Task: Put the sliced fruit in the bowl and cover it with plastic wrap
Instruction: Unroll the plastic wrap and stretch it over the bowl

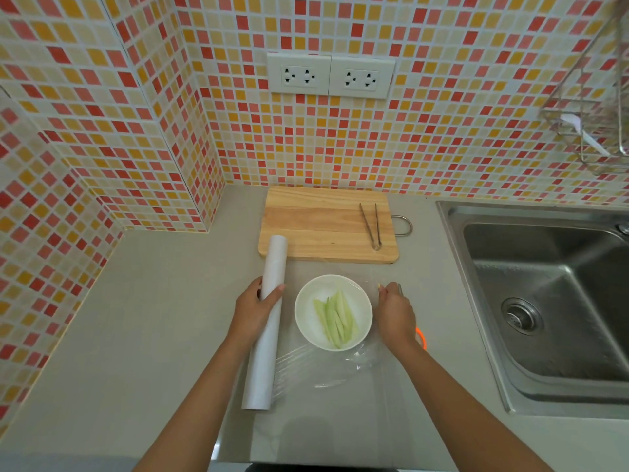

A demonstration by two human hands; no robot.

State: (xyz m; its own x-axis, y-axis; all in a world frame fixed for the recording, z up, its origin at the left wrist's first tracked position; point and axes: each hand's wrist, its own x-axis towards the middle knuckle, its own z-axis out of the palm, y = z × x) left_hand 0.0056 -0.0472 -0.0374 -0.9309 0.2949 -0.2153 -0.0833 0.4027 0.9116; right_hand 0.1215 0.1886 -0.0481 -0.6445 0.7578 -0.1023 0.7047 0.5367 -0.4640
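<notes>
the left hand holds the wrap roll. the right hand pinches the clear wrap pulled over the bowl of green fruit slices.

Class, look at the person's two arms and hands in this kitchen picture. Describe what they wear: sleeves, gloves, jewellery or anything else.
Both forearms are bare right to the bottom edge of the picture, with no sleeve in view. The left hand and the right hand wear no gloves. No ring, watch or bracelet shows on the visible sides. An orange curved thing beside the right wrist cannot be identified.
</notes>
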